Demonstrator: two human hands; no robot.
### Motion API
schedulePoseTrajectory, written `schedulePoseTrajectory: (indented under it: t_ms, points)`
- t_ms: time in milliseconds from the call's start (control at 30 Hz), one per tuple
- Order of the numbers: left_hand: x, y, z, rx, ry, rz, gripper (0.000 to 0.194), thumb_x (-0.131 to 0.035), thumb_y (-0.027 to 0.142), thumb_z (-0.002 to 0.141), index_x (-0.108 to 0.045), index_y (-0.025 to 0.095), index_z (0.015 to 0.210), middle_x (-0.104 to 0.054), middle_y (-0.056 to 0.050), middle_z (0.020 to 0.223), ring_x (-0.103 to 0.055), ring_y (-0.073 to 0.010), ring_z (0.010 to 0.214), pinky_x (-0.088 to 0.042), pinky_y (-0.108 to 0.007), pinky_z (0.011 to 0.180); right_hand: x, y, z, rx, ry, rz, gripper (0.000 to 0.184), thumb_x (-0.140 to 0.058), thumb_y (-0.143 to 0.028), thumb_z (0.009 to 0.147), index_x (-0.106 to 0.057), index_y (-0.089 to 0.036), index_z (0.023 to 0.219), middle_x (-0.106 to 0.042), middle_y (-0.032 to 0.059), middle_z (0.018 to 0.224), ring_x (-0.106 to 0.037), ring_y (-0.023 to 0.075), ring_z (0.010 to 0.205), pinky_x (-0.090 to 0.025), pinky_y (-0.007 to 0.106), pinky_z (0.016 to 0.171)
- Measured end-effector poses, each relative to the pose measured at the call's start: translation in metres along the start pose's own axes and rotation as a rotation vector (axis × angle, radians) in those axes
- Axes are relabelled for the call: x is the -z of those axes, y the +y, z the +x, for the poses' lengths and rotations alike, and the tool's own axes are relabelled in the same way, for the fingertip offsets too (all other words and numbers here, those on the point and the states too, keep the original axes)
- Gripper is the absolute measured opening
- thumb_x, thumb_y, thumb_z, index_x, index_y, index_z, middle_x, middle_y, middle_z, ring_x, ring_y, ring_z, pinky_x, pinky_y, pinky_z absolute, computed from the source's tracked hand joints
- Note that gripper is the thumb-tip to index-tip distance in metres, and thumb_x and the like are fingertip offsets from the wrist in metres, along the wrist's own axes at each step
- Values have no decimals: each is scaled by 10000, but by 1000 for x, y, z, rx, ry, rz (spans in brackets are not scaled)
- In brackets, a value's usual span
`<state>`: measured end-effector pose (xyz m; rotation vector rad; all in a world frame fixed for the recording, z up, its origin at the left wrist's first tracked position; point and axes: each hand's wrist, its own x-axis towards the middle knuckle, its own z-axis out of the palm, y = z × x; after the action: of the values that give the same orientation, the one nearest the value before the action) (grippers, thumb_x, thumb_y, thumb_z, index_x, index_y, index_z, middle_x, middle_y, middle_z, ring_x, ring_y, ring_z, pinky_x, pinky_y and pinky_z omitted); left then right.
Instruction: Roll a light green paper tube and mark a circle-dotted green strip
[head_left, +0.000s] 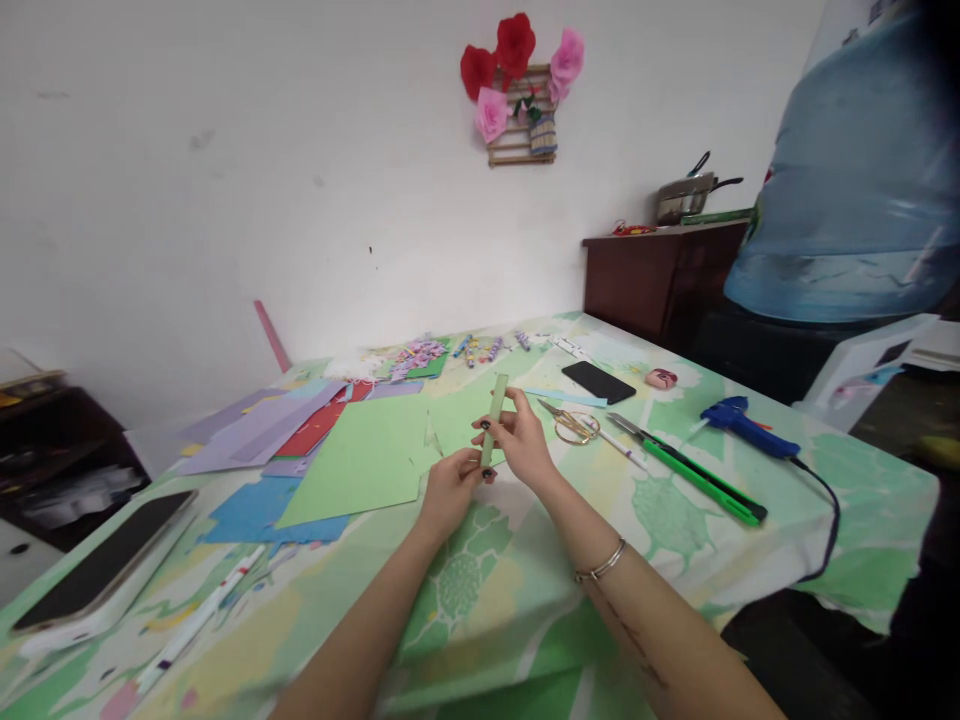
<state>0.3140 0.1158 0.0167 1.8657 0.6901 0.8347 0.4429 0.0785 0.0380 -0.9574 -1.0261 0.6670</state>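
A narrow light-green paper strip (pixel 496 405), rolled or folded, stands nearly upright between my hands above the table. My right hand (pixel 527 445) grips its middle between thumb and fingers. My left hand (pixel 450 492) pinches its lower end; whether the strip is flat or a tube I cannot tell. Just left of my hands lies a light-green paper sheet (pixel 360 455). Gold-handled scissors (pixel 574 427) rest right of my right hand, with a white pen (pixel 619 445) beside them. A green utility knife (pixel 697 480) lies farther right.
A blue glue gun (pixel 750 430) with a cord sits at the right edge. Near the back are a black phone (pixel 598 381) and paper scraps (pixel 416 357). Purple sheets (pixel 259 430) and blue paper (pixel 247 515) spread leftward. Another phone (pixel 105 560) is at front left.
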Motion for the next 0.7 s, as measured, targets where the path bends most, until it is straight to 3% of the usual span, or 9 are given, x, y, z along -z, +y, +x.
schedulePoseTrajectory:
  t_ms: [133,333,700]
  points:
    - [-3,-2,-1,45,-62,-33,89,-544,177,692,-567,164,777,-695,-41,694,-646,-191,707,-436,-275,676,0,-5,0,66,17,83,303,-573,-392,788,-508,-224,1031,-685,16,761,-661,151,613,-541,306,620]
    - [-5,-4,-3,36,-75,-4,111,-517,152,690,-559,176,790,-711,-52,769,-656,-194,767,-440,-287,713,1,-15,0,71,10,289,284,-706,-381,677,-627,-181,862,-693,39,731,-670,194,666,-542,390,728]
    - [-4,-5,-2,-63,8,186,38,-574,202,699,-543,183,687,-637,1,691,-587,-168,684,-399,-257,651,2,-18,-3,81,-20,269,293,-686,-394,688,-669,-165,871,-693,45,735,-673,202,670,-536,417,745]
